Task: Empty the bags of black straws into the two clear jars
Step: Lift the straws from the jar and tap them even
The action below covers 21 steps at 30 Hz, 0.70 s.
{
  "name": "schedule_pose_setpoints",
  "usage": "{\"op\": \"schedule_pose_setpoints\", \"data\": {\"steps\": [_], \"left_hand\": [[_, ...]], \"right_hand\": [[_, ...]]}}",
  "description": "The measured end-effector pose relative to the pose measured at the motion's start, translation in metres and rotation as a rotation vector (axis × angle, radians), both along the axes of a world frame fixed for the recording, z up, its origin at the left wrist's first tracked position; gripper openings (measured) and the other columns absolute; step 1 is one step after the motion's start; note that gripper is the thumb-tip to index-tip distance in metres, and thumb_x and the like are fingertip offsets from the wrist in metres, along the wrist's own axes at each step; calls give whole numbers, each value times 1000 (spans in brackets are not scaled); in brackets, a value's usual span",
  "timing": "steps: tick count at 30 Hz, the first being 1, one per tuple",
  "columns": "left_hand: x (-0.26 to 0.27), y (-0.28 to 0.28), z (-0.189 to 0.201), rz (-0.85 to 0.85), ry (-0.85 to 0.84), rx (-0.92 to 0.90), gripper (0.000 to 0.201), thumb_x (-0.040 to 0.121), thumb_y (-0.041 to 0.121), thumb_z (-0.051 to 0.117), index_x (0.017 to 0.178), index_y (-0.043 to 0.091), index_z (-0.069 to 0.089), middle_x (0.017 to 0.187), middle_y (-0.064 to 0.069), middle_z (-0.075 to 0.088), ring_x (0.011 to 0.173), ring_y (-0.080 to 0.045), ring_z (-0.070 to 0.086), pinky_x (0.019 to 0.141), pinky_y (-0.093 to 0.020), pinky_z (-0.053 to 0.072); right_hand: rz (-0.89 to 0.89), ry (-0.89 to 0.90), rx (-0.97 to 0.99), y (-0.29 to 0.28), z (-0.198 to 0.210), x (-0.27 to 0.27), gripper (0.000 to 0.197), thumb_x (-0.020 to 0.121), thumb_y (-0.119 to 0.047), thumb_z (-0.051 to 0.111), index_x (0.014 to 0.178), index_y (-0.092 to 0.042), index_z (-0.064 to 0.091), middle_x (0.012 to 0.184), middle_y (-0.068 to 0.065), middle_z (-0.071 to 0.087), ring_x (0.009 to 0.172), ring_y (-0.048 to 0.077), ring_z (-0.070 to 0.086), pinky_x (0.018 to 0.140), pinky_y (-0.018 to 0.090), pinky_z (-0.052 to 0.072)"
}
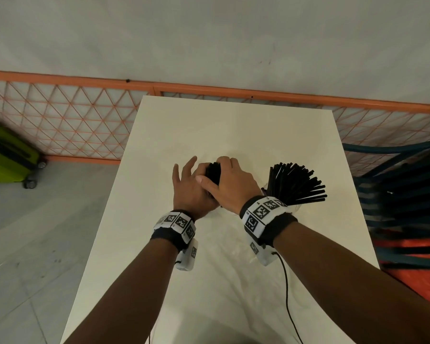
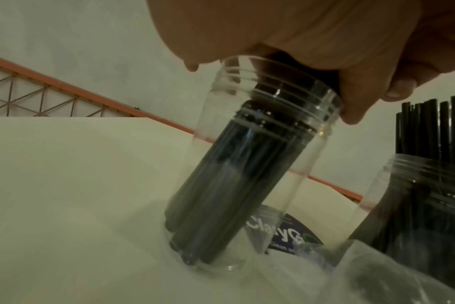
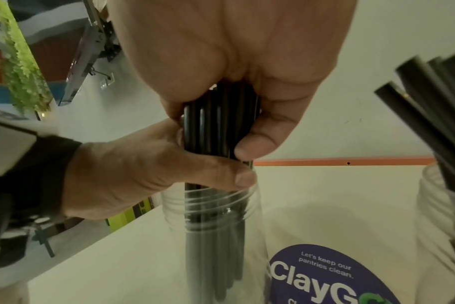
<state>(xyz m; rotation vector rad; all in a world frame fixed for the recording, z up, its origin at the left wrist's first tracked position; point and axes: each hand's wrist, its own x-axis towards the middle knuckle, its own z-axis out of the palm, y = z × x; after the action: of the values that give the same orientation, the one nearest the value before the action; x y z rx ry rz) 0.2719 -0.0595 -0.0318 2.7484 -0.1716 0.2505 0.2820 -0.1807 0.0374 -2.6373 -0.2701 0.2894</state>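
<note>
A bundle of black straws (image 1: 212, 173) (image 3: 216, 127) stands in a clear jar (image 2: 247, 164) (image 3: 210, 207) at the middle of the white table (image 1: 233, 125). The jar leans in the left wrist view. My right hand (image 1: 224, 175) (image 3: 210, 131) grips the bundle's top from above. From the left, my left hand (image 1: 194, 180) (image 3: 148, 170) lays its thumb across the straws just above the jar mouth, with two fingers sticking out straight. Both hands hide this jar in the head view. A second clear jar (image 2: 416, 205) (image 3: 442, 226) to the right holds fanned-out black straws (image 1: 296, 184).
A purple ClayGo sticker (image 3: 325, 277) lies on the table between the jars. Crumpled clear plastic (image 2: 364, 267) lies in front of the second jar. An orange mesh fence (image 1: 60, 115) runs behind the table, dark chairs (image 1: 407, 194) stand right, a green suitcase (image 1: 5, 157) left.
</note>
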Motion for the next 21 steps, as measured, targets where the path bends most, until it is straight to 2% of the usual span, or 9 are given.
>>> {"op": "schedule_pose_setpoints", "data": {"steps": [4, 6, 8, 13, 18, 21], "left_hand": [[4, 0, 2, -23, 54, 48, 73, 72, 62, 38, 131, 25, 58, 135, 4, 60, 145, -34, 34, 115, -67, 18], [5, 2, -2, -18, 131, 60, 80, 69, 66, 38, 139, 28, 49, 146, 7, 50, 150, -30, 23, 119, -63, 11], [5, 6, -7, 27, 146, 28, 87, 67, 70, 37, 141, 26, 45, 152, 5, 44, 151, -28, 20, 120, -61, 10], [3, 9, -9, 33, 199, 42, 77, 78, 60, 54, 146, 28, 39, 150, 4, 45, 151, -27, 19, 120, -60, 10], [2, 12, -8, 59, 187, -21, 77, 74, 61, 58, 141, 27, 46, 142, 3, 54, 148, -27, 27, 120, -59, 13], [-1, 9, -3, 61, 210, -27, 82, 71, 66, 46, 143, 26, 45, 144, 4, 51, 149, -28, 26, 120, -59, 11]], "right_hand": [[-23, -6, 17, -1, -3, -1, 67, 88, -67, 45, 128, -14, 42, 125, 9, 49, 92, 38, 64, 73, 40, 51], [-24, -1, -33, -2, -4, 0, 70, 87, -72, 41, 129, -16, 41, 125, 7, 50, 94, 36, 63, 73, 41, 50], [-12, -25, -62, -3, -4, 0, 73, 85, -75, 37, 130, -18, 41, 125, 6, 52, 100, 31, 60, 75, 41, 49], [-11, -25, 2, 3, -6, -2, 84, 79, -80, 43, 137, -19, 38, 132, 6, 50, 110, 28, 57, 78, 38, 46], [-3, -49, -53, 7, -2, 1, 90, 74, -83, 45, 139, -22, 37, 136, 3, 47, 118, 26, 52, 80, 41, 47], [-6, -56, -48, 6, 1, -1, 91, 74, -83, 47, 140, -22, 36, 138, 2, 45, 120, 25, 49, 81, 41, 46]]}}
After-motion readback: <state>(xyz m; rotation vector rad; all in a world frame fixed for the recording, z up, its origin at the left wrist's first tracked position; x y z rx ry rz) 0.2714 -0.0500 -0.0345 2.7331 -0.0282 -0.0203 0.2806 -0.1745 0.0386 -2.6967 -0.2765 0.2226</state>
